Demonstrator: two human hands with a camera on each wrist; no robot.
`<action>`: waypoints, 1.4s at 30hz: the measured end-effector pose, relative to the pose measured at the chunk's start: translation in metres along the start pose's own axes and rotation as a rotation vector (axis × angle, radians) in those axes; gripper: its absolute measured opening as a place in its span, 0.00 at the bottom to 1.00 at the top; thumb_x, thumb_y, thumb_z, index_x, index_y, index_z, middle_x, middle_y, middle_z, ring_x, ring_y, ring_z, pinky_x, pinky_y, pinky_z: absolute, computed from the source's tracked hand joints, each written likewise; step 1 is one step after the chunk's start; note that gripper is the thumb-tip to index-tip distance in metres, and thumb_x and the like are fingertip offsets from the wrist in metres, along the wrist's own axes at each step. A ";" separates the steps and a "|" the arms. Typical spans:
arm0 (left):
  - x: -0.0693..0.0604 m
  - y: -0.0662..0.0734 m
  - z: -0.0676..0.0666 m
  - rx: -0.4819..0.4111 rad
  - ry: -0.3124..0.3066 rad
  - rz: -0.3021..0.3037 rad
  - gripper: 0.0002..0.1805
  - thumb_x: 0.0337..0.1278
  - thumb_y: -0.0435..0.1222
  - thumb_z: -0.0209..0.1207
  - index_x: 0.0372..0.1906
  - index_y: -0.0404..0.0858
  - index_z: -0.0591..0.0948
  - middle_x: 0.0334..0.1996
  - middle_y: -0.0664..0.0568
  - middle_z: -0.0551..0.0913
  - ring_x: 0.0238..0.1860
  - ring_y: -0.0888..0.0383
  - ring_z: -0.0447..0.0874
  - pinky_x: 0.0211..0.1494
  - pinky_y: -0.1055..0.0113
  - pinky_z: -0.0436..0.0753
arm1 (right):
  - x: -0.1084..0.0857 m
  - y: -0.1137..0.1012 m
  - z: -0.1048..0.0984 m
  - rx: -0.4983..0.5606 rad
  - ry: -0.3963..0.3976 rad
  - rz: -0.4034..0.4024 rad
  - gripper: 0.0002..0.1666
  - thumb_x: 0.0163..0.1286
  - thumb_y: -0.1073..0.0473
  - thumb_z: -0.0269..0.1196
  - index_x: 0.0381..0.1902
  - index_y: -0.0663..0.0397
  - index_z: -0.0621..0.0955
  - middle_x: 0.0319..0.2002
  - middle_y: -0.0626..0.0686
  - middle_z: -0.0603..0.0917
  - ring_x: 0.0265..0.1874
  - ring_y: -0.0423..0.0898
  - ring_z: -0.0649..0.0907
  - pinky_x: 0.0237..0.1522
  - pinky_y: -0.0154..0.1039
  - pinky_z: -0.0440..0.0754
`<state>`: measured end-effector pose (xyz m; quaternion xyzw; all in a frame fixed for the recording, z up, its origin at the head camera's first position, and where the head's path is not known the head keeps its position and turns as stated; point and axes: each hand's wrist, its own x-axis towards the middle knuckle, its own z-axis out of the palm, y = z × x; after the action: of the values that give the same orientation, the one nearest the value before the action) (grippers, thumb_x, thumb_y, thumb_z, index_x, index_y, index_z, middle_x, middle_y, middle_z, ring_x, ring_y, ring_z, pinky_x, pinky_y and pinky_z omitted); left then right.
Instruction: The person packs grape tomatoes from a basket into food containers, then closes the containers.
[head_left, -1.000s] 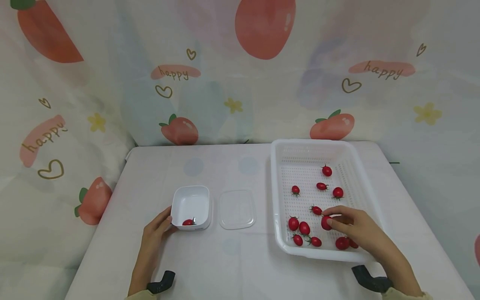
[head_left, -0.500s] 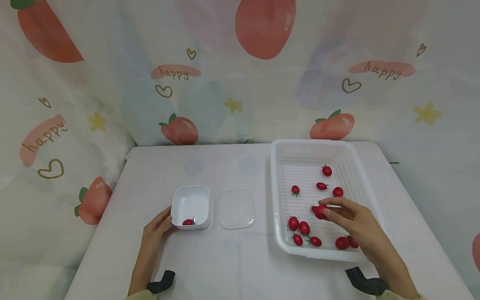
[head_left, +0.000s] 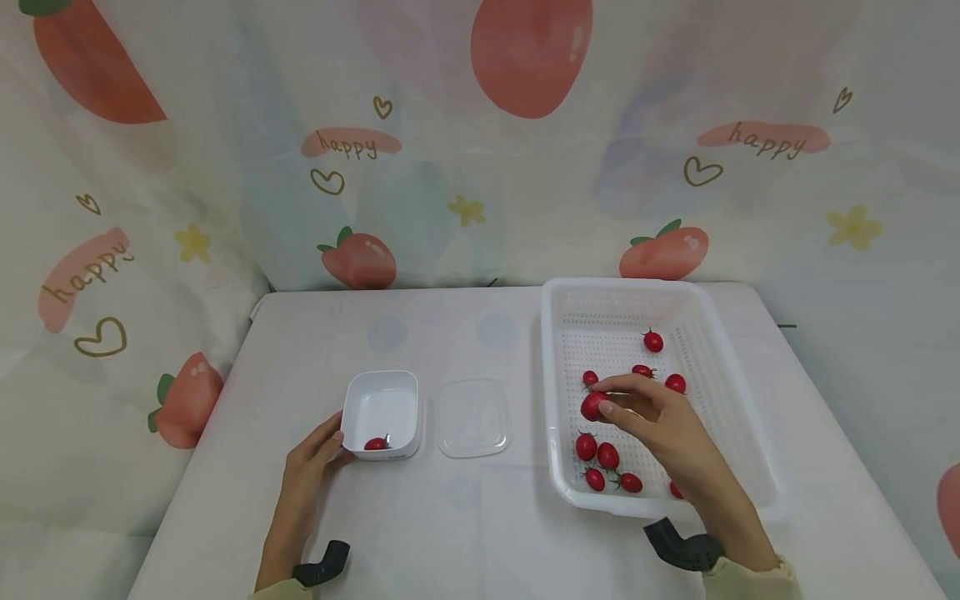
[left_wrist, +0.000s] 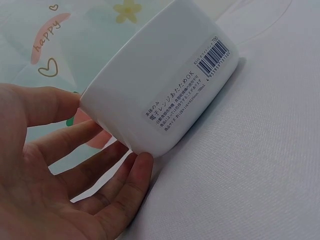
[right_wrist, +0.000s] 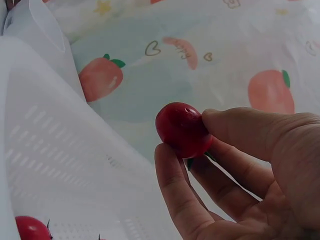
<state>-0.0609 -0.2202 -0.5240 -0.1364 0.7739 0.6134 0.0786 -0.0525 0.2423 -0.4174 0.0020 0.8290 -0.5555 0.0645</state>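
Observation:
My right hand [head_left: 663, 417] pinches a red cherry tomato [head_left: 592, 407] between thumb and fingers, above the left part of the white basket [head_left: 550, 400]. The right wrist view shows this tomato [right_wrist: 182, 129] clear of the basket wall, its green stem underneath. With fingers extended, my left hand [head_left: 306, 462] touches the left near corner of a small square white container [head_left: 381, 381]. Inside that container lies one cherry tomato [head_left: 377, 443]. A printed label [left_wrist: 187, 85] is on the container's side. Several other cherry tomatoes, such as one by the near side [head_left: 631, 482], lie in the basket.
A clear square lid [head_left: 472, 418] lies flat on the white-covered table [head_left: 465, 533], between container and basket. Behind the table hangs a printed cloth [head_left: 525, 200]. The basket's raised walls surround the tomatoes.
My right hand has lifted the cherry tomato and carried it leftward across the basket, slightly toward the far side. The left hand and the container have stayed in place.

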 end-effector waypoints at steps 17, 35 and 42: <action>-0.002 0.003 0.002 0.010 -0.006 -0.006 0.26 0.82 0.46 0.50 0.77 0.46 0.71 0.78 0.52 0.70 0.76 0.51 0.72 0.63 0.77 0.81 | 0.026 -0.021 0.046 0.147 -0.164 -0.092 0.18 0.75 0.55 0.66 0.59 0.54 0.82 0.51 0.59 0.89 0.51 0.42 0.88 0.58 0.35 0.84; -0.003 0.004 0.004 0.021 -0.017 -0.003 0.26 0.82 0.47 0.51 0.77 0.47 0.71 0.78 0.53 0.70 0.76 0.51 0.72 0.64 0.76 0.82 | 0.050 -0.044 0.104 0.193 -0.271 -0.108 0.16 0.74 0.55 0.67 0.57 0.50 0.83 0.50 0.56 0.89 0.55 0.51 0.86 0.56 0.44 0.83; -0.003 0.005 0.005 0.028 -0.017 -0.009 0.26 0.82 0.48 0.51 0.76 0.47 0.72 0.78 0.53 0.71 0.76 0.51 0.72 0.63 0.77 0.82 | 0.057 -0.052 0.133 0.163 -0.315 -0.138 0.14 0.73 0.58 0.67 0.55 0.51 0.84 0.49 0.52 0.89 0.55 0.48 0.86 0.54 0.41 0.86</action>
<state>-0.0593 -0.2135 -0.5200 -0.1337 0.7810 0.6034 0.0900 -0.0993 0.0957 -0.4256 -0.1365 0.7590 -0.6175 0.1548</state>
